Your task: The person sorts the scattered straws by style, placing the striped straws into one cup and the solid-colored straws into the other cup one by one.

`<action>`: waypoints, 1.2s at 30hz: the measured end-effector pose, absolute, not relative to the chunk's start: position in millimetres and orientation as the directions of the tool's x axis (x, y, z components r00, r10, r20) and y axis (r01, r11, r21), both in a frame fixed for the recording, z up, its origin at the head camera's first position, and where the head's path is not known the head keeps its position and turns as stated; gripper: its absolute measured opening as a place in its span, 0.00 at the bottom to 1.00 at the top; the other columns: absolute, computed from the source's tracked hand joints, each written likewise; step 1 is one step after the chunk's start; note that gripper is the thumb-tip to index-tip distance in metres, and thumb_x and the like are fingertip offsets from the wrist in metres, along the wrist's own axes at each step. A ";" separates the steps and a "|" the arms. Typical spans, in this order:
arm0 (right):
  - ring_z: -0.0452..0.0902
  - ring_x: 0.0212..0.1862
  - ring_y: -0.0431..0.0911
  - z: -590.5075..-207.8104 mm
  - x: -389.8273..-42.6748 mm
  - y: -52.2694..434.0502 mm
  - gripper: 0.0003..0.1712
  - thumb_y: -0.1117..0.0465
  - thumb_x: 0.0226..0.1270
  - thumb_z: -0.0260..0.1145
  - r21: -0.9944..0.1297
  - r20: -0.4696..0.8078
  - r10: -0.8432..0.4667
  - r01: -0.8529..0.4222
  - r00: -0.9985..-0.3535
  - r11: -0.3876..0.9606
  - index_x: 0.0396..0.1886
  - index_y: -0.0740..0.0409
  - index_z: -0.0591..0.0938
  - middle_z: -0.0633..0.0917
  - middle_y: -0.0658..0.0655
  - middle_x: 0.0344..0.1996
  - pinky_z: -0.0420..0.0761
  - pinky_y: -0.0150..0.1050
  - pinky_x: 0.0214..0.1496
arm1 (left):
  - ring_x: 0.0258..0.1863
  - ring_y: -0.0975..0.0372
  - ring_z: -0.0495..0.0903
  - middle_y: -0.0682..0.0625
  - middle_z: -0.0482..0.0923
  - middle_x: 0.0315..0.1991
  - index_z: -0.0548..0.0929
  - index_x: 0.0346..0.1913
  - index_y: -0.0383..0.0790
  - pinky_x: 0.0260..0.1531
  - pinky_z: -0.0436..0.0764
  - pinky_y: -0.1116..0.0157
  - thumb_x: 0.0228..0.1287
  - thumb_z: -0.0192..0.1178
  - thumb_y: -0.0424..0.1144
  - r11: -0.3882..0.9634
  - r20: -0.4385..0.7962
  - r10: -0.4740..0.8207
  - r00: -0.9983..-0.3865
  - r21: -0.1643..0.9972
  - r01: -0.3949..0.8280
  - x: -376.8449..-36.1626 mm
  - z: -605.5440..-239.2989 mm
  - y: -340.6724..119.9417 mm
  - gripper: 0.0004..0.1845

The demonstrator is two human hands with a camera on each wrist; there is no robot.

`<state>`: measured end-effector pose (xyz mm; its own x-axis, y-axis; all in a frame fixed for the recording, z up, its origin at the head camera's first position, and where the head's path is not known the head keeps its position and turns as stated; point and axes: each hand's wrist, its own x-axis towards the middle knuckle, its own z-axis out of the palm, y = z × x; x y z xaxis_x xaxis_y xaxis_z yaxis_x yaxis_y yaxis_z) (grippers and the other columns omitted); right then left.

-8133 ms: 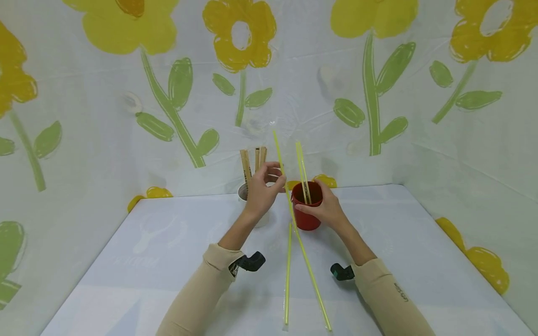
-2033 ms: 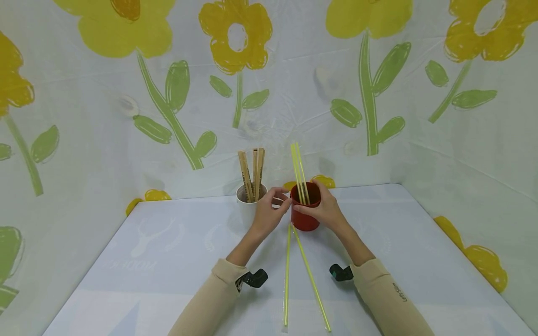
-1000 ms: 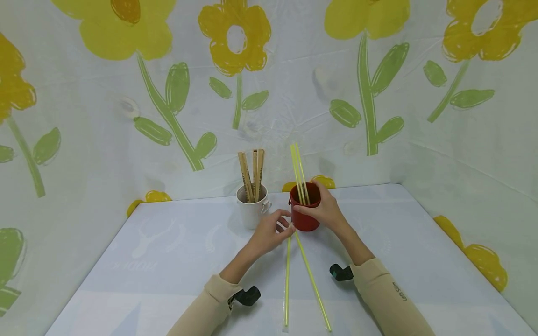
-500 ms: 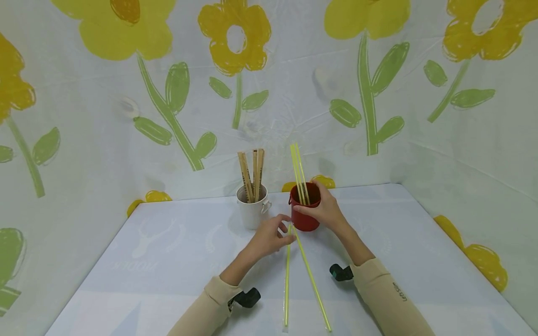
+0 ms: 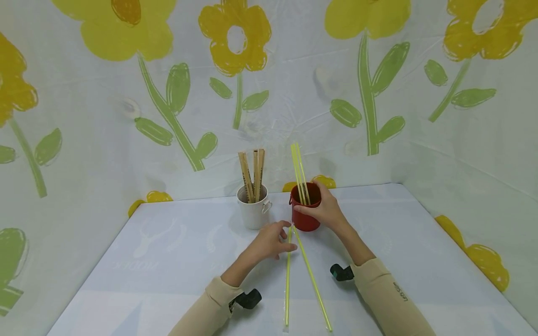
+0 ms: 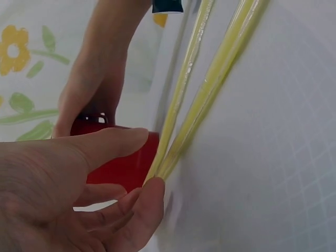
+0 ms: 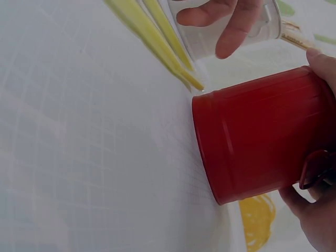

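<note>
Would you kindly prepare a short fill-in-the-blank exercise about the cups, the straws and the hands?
1. The right hand holds the ____ cup.
2. The white cup holds ____ sticks.
3. The left hand touches the far ends of ____ yellow straws lying on the table.

Missing words: red; wooden; two

Small dark print runs along the right sleeve [image 5: 401, 291] and faint mirrored lettering shows through the bench [image 5: 143, 266] cover, but neither is legible here.
</note>
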<state>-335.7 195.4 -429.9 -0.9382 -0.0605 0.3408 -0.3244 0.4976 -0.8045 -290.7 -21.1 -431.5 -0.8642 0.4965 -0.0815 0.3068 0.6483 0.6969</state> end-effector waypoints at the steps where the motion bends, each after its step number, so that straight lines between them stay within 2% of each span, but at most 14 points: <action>1: 0.70 0.64 0.55 -429.5 -335.7 195.0 0.56 0.47 0.51 0.78 -0.807 0.337 -0.058 -0.320 -0.940 0.496 0.74 0.57 0.58 0.73 0.58 0.64 0.78 0.57 0.61 | 0.21 0.62 0.80 0.45 0.80 0.42 0.72 0.65 0.39 0.20 0.82 0.68 0.55 0.73 0.45 0.650 -0.085 0.497 -0.864 0.696 0.305 -290.4 -431.7 -21.3 0.36; 10: 0.71 0.64 0.55 -427.5 -335.7 194.5 0.56 0.47 0.51 0.78 -0.810 0.330 -0.062 -0.317 -0.942 0.494 0.74 0.55 0.58 0.73 0.57 0.64 0.78 0.56 0.61 | 0.16 0.62 0.81 0.47 0.82 0.38 0.70 0.68 0.35 0.20 0.82 0.66 0.54 0.74 0.44 0.671 -0.119 0.505 -0.855 0.678 0.302 -289.5 -432.9 -22.2 0.40; 17: 0.70 0.64 0.54 -428.2 -336.1 194.4 0.55 0.46 0.51 0.78 -0.809 0.323 -0.058 -0.307 -0.945 0.502 0.73 0.53 0.59 0.73 0.57 0.64 0.79 0.56 0.60 | 0.16 0.61 0.81 0.51 0.80 0.32 0.69 0.68 0.35 0.24 0.81 0.67 0.54 0.74 0.45 0.700 -0.157 0.487 -0.859 0.659 0.276 -288.1 -434.9 -21.6 0.40; 22: 0.70 0.64 0.55 -428.1 -335.7 193.8 0.55 0.46 0.51 0.78 -0.807 0.323 -0.059 -0.308 -0.944 0.503 0.73 0.54 0.59 0.73 0.57 0.63 0.79 0.56 0.60 | 0.16 0.60 0.81 0.51 0.78 0.29 0.70 0.68 0.36 0.23 0.81 0.67 0.54 0.74 0.45 0.714 -0.181 0.475 -0.861 0.651 0.257 -285.1 -434.3 -21.2 0.40; 28: 0.71 0.64 0.54 -428.4 -335.8 194.2 0.53 0.46 0.51 0.78 -0.807 0.328 -0.061 -0.313 -0.943 0.501 0.72 0.51 0.60 0.74 0.56 0.63 0.79 0.55 0.59 | 0.16 0.60 0.81 0.51 0.78 0.28 0.72 0.66 0.36 0.24 0.81 0.67 0.53 0.74 0.45 0.729 -0.201 0.463 -0.863 0.640 0.242 -282.3 -431.9 -20.4 0.39; 36: 0.70 0.64 0.55 -428.2 -335.4 194.2 0.54 0.48 0.52 0.78 -0.806 0.331 -0.060 -0.315 -0.942 0.501 0.73 0.54 0.59 0.73 0.58 0.64 0.79 0.56 0.59 | 0.16 0.60 0.81 0.50 0.78 0.27 0.76 0.59 0.37 0.24 0.82 0.66 0.53 0.75 0.43 0.743 -0.236 0.459 -0.857 0.631 0.224 -281.4 -430.6 -19.7 0.32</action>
